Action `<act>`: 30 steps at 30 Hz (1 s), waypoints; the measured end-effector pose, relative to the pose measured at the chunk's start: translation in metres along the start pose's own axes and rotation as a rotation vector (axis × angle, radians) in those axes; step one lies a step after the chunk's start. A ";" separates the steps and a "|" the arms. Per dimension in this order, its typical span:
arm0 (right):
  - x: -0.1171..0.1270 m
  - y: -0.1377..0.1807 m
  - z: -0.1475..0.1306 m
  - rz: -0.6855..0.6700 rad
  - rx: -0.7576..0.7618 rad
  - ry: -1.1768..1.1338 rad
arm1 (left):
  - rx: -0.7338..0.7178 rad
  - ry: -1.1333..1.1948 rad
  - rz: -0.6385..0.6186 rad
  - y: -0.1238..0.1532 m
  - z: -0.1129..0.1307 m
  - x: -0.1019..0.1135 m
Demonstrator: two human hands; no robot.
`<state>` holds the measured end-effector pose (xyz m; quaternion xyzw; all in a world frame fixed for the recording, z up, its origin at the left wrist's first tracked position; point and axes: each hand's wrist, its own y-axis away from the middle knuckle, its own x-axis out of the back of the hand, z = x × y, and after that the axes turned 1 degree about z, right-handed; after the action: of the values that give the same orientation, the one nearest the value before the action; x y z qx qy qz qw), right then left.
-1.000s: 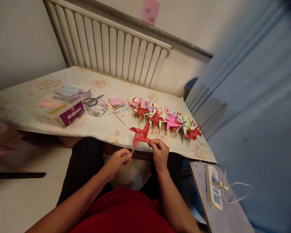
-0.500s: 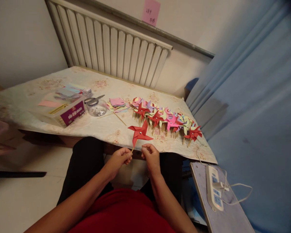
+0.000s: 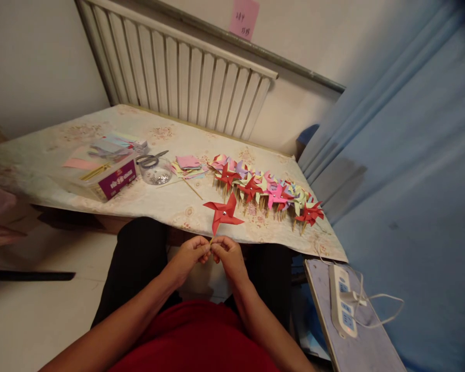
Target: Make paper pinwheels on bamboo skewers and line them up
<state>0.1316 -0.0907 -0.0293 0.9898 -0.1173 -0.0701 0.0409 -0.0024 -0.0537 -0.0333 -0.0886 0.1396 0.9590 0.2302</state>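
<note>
A red paper pinwheel with a shiny pin at its centre stands up on a thin stick, just over the table's front edge. My left hand is closed, pinching the stick below the blades. Right beside it, my right hand is closed on the same stick, its fingertips meeting those of the left. The lower part of the stick is hidden by the fingers. Beyond the hands lies a crowd of finished-looking pinwheels in red, pink, yellow and purple, their sticks toward me.
On the cloth-covered table are a box of sticks, a clear tub of pins, scissors, paper squares and loose sticks. A power strip lies on a board at the right, by a blue curtain.
My right hand has moved left and come together with my left hand at the pinwheel's stick. The left hand and the pinwheel have barely moved.
</note>
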 end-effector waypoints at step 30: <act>0.115 -0.047 -0.031 0.207 0.150 0.075 | -0.065 -0.236 0.075 0.001 0.013 0.022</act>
<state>0.2574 -0.0700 -0.0178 0.9746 -0.2220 -0.0196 -0.0218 -0.0241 -0.0414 -0.0259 0.0228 0.0837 0.9747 0.2061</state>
